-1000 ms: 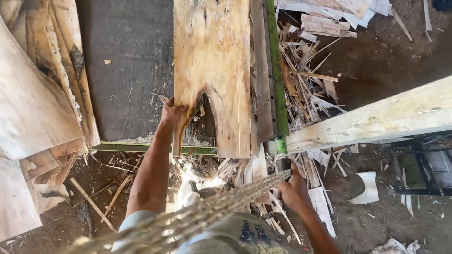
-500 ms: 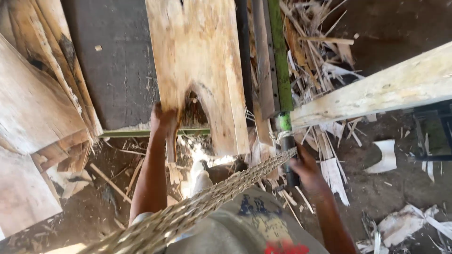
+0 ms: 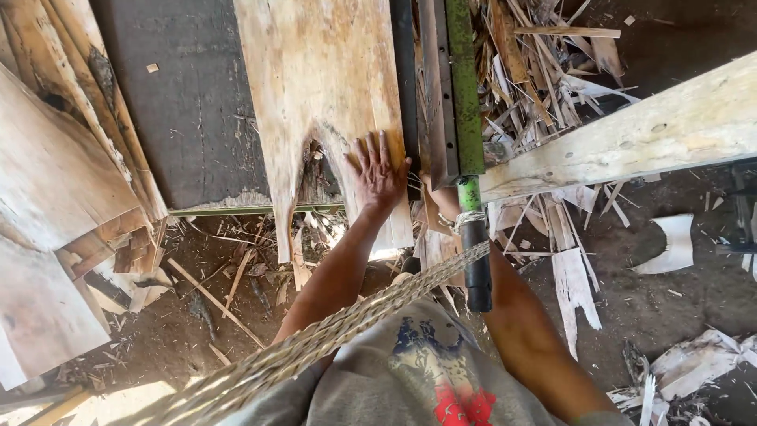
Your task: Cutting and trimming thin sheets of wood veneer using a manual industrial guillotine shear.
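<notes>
The left hand [image 3: 378, 175] lies flat, fingers spread, on the veneer sheet [image 3: 319, 95] atop the dark surface [image 3: 189, 110]. The right hand [image 3: 443, 197] sits beneath the green lever [image 3: 465, 102]; its fingers are hidden, so I cannot tell their state.

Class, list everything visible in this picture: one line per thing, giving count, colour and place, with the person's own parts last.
Veneer sheet: one, pale yellow-brown, on the table, its near edge split.
Table: one, dark grey, upper left.
Lever bar: one, green with a black handle, right of the sheet.
Plank: one, pale, slanting at right.
Stacked sheets: several, pale brown, left.
Wood scraps: many, light, on the ground top right.
Rope: one, tan, braided, across the torso.
Left hand: flat on the sheet, fingers spread.
Right hand: mostly hidden beside the bar.
</notes>
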